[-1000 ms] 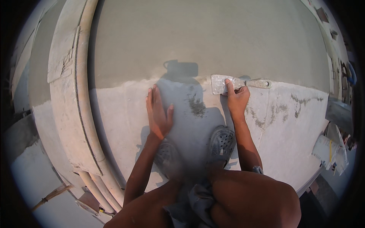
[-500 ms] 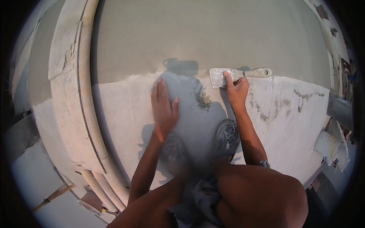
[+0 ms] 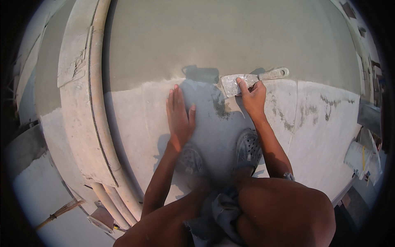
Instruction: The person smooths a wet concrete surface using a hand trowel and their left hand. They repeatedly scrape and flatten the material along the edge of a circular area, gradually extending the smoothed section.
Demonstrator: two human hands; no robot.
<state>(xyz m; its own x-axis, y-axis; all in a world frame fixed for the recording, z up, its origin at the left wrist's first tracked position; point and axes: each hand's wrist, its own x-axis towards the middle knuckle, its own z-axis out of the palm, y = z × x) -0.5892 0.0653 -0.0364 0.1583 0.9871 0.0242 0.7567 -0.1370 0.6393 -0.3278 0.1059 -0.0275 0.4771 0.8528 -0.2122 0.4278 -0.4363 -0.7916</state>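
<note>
My left hand (image 3: 180, 117) lies with straight fingers on the pale lower band (image 3: 135, 127), just below the edge of the smooth grey plaster (image 3: 164, 41). My right hand (image 3: 252, 99) grips a plaster-spattered putty knife (image 3: 229, 86) by its blade, thumb on top, handle pointing right and slightly raised. The knife lies along the uneven border between grey and pale surfaces, beside a dark stained patch (image 3: 221, 109). My shadow covers the surface between my hands. Between my forearms are my feet in dark perforated clogs (image 3: 247, 148), below bent knees.
A long pipe (image 3: 98, 82) and raised ledge (image 3: 70, 123) run along the left, with shorter pipes (image 3: 107, 197) lower down. A straw broom (image 3: 61, 212) lies at lower left. Pale sacks or sheets (image 3: 358, 156) sit beyond the right edge, near assorted debris.
My right hand has moved left along the border with the knife, whose handle now angles up more. My left hand has shifted slightly right. The view has shifted a little.
</note>
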